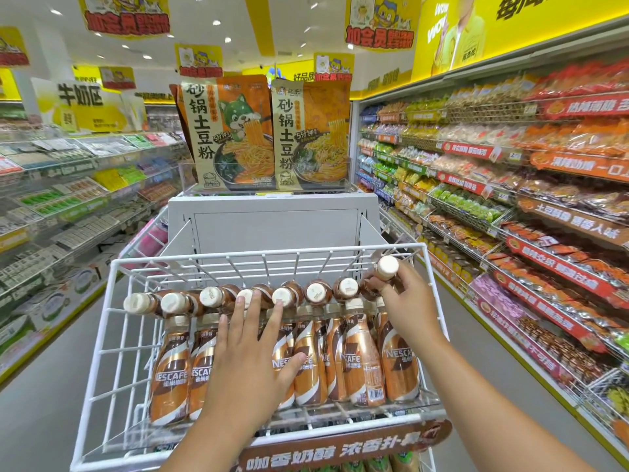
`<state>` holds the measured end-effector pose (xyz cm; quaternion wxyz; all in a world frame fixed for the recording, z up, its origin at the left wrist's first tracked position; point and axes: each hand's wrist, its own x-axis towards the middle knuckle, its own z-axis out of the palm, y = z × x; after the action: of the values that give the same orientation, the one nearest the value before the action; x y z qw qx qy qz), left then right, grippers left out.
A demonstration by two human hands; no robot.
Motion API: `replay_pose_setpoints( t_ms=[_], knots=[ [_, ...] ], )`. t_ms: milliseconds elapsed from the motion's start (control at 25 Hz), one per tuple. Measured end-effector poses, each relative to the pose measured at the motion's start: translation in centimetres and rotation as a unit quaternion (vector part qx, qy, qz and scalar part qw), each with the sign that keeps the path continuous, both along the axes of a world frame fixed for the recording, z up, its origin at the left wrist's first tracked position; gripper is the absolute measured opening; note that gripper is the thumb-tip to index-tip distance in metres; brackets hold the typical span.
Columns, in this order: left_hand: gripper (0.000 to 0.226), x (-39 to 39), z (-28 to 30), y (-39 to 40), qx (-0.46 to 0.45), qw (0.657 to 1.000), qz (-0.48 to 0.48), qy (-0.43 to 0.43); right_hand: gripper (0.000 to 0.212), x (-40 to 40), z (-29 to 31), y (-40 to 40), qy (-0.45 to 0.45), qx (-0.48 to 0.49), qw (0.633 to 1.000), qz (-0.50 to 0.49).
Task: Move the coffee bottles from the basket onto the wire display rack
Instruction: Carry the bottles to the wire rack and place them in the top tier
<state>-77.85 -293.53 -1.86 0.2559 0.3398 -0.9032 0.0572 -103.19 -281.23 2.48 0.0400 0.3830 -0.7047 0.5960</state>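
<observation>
A white wire display rack [102, 321] fills the lower middle of the head view. Several brown Nescafe coffee bottles [364, 362] lie in a front row in it, and a back row of bottles [316, 292] shows cream caps. My left hand [245, 362] rests flat with spread fingers on the front-row bottles, fingertips touching the back row's caps. My right hand [408, 301] grips one coffee bottle [387, 268] at the right end of the back row, its cap raised above the others. The basket is not in view.
Two large noodle packets [235, 131] stand on a grey stand [272, 219] behind the rack. Stocked shelves run along the left [61, 185] and the right [510, 185] of the aisle. A brown sign [340, 451] hangs on the rack's front edge.
</observation>
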Motion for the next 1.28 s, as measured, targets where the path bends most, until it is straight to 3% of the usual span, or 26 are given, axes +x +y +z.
replay_pose_setpoints(
  t_ms=[360,480,1120,1280],
  knots=[
    [0.086,0.0,-0.1,0.1,0.000,1.000,0.002,0.002,0.024,-1.3,-0.5,-1.0,-0.001,0.046,0.999,-0.015],
    [0.086,0.3,0.2,0.3,0.004,1.000,-0.002,0.010,0.022,-0.9,-1.3,-0.5,-0.035,0.008,0.999,-0.016],
    [0.090,0.5,0.8,0.7,0.043,0.998,-0.010,-0.039,0.022,-0.8,-0.6,-1.6,-0.146,0.059,0.987,-0.028],
    [0.086,0.7,1.1,0.2,0.041,0.999,-0.030,-0.017,0.034,0.1,-1.0,-0.4,-0.103,0.100,0.989,-0.027]
  ],
)
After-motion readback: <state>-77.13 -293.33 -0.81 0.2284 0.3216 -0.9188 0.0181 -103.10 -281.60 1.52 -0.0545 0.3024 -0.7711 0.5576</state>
